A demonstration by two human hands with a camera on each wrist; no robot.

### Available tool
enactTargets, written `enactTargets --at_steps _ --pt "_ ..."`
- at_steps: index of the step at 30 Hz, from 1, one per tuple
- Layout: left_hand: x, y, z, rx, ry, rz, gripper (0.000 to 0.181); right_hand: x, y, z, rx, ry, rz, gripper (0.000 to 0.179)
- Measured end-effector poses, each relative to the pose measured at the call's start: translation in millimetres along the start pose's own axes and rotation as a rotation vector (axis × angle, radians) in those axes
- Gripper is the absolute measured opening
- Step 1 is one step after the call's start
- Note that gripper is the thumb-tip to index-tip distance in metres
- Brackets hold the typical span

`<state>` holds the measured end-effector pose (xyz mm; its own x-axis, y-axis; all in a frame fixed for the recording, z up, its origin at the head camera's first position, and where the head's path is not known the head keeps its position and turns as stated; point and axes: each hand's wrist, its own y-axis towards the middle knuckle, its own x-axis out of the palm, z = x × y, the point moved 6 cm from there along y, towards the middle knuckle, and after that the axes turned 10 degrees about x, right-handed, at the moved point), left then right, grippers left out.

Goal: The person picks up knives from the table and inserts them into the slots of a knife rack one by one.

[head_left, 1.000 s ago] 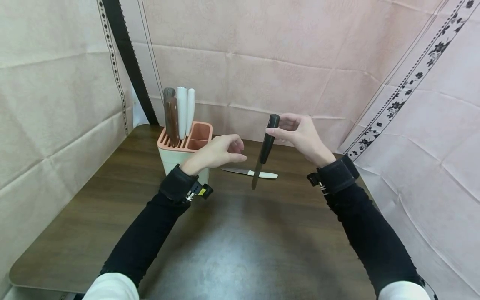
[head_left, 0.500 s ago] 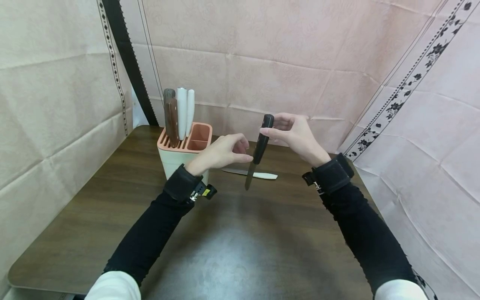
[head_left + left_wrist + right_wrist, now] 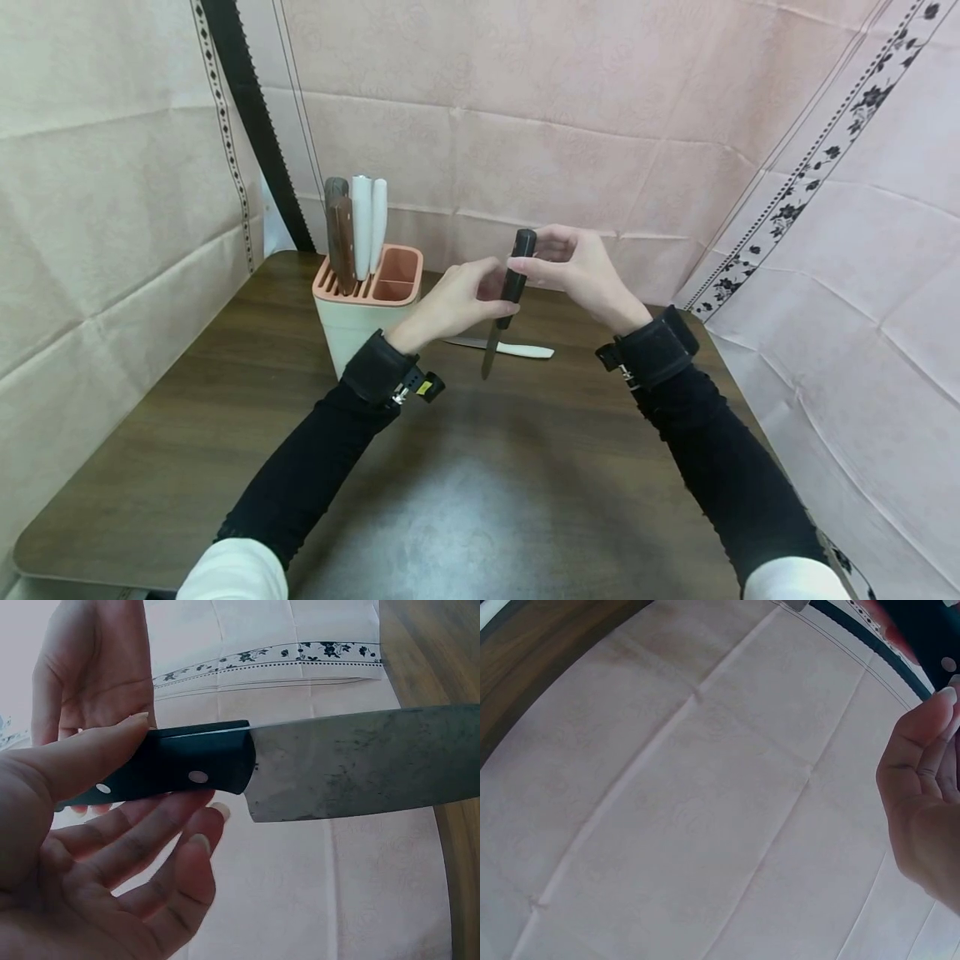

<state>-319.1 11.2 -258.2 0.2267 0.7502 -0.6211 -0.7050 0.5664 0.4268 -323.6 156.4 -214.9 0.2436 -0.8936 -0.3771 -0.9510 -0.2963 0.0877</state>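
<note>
A kitchen knife with a black riveted handle (image 3: pixel 513 287) hangs tilted, blade down, between both hands above the table. My right hand (image 3: pixel 585 267) pinches the upper end of the handle. My left hand (image 3: pixel 459 302) is at the lower handle; its thumb lies across the near side and its fingers curl behind and below. In the left wrist view the wide, stained blade (image 3: pixel 360 765) runs to the right, away from the fingers. The right wrist view catches only part of the handle (image 3: pixel 922 634) and of my right hand (image 3: pixel 922 787). A white-handled knife (image 3: pixel 525 351) lies on the table behind.
A pale green knife block (image 3: pixel 337 333) with an orange slotted top stands left of the hands. In it are a brown-handled knife (image 3: pixel 342 242), a dark-handled one and two with white handles (image 3: pixel 362 225). Patterned cloth walls border the brown table (image 3: pixel 187 433).
The black-handled knife and my right hand have moved left. My left hand has moved right to meet the handle, its thumb now across it. The white-handled knife has stayed put.
</note>
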Motion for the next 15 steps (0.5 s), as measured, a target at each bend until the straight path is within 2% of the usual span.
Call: enactTargets --at_steps 5,8,15 --pt "-1.7 -1.3 2.5 0.044 0.012 0.016 0.032 0 -1.9 2 -0.034 -0.012 0.002 0.035" --pt "-7.4 -3.7 4.2 0.056 0.021 0.033 0.033 -1 -2.7 4 -0.073 -0.029 0.012 0.036" --pt "-36.4 -9.1 14.8 0.072 0.091 0.104 0.037 -4 -0.8 12 -0.098 -0.005 0.021 0.039"
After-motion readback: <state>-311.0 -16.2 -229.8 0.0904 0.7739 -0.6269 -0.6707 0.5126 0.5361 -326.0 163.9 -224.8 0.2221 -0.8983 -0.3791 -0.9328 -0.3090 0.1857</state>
